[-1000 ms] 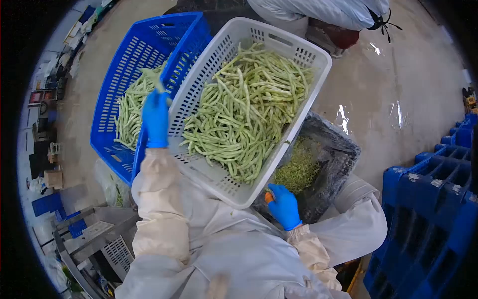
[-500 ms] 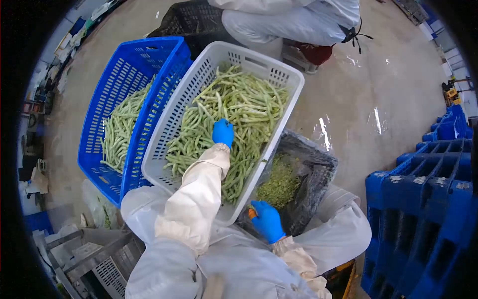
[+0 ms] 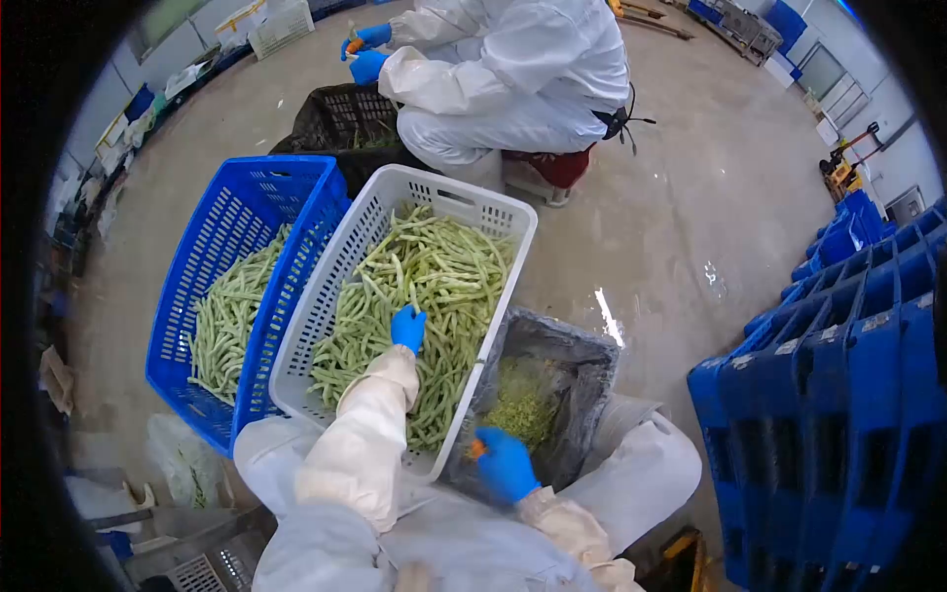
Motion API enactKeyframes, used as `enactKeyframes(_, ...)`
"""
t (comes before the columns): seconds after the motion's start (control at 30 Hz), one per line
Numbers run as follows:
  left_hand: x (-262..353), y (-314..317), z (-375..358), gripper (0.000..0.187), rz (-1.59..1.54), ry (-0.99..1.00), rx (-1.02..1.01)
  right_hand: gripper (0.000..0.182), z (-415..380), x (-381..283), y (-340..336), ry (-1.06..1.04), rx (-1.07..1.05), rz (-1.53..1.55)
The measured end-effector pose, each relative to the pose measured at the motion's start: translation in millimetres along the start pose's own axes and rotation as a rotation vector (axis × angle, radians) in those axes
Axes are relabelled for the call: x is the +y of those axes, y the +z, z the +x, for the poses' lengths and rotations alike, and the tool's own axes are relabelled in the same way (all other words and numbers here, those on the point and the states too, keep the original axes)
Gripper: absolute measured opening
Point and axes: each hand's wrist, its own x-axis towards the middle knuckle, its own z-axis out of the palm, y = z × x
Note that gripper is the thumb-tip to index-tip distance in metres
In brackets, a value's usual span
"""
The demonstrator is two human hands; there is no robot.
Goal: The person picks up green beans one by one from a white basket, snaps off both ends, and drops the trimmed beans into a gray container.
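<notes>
My left hand (image 3: 408,328), in a blue glove, is closed over the green beans (image 3: 434,281) in the white basket (image 3: 286,370). A pale bean pokes out above its fingers. My right hand (image 3: 506,466), also gloved in blue, is closed around a small orange object (image 3: 477,449), mostly covered by the fingers. It hovers over the near edge of a crate lined with dark plastic (image 3: 582,370). Inside that crate lies a heap of small green trimmings (image 3: 523,409). Left of the white basket stands a blue basket (image 3: 178,326), holding more beans (image 3: 232,321).
Across from me a co-worker in white (image 3: 533,69) sits on a low stool (image 3: 538,183), an orange item in their gloved hands (image 3: 367,54). A black crate (image 3: 335,123) stands before them. Blue pallets (image 3: 829,414) are stacked at right. The floor (image 3: 661,227) has wet patches.
The view has tipped upward, bringing the co-worker's hands into sight. My left hand is now nearer the basket's close end, with a bean showing at its fingers. My right hand still grips the orange object.
</notes>
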Motion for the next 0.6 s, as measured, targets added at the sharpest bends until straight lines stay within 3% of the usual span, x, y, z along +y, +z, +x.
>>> enactKeyframes(0.07,42.4,-32.9,-25.7,0.018,-0.012,0.231,-0.017,0.026,9.3,-7.4,-14.7,0.041,0.119,0.15)
enactKeyframes(0.1,64.3,-48.7,-43.1,0.018,0.008,0.228,-0.023,0.026,12.7,-11.6,-21.9,0.084,0.233,0.282)
enactKeyframes(0.17,112.9,-83.5,-88.3,0.016,0.242,0.682,0.007,0.027,16.3,-24.8,-34.9,0.136,0.242,0.596)
enactKeyframes(0.2,131.6,-98.1,-109.0,0.016,0.264,0.67,-0.001,0.027,18.0,-26.8,-34.7,0.148,0.229,0.614)
enactKeyframes(0.27,158.4,-114.4,-145.1,0.017,0.518,0.844,-0.15,0.028,16.2,-27.5,-34.1,0.034,0.176,0.733)
enactKeyframes(0.37,168.1,-124.0,-175.3,0.013,0.641,0.944,-0.235,0.029,10.2,-32.1,-30.1,0.065,0.103,0.924)
enactKeyframes(0.6,175.1,-132.2,-203.8,0.015,0.839,1.069,-0.231,0.023,-9.1,-28.8,-38.6,-0.017,-0.041,0.839)
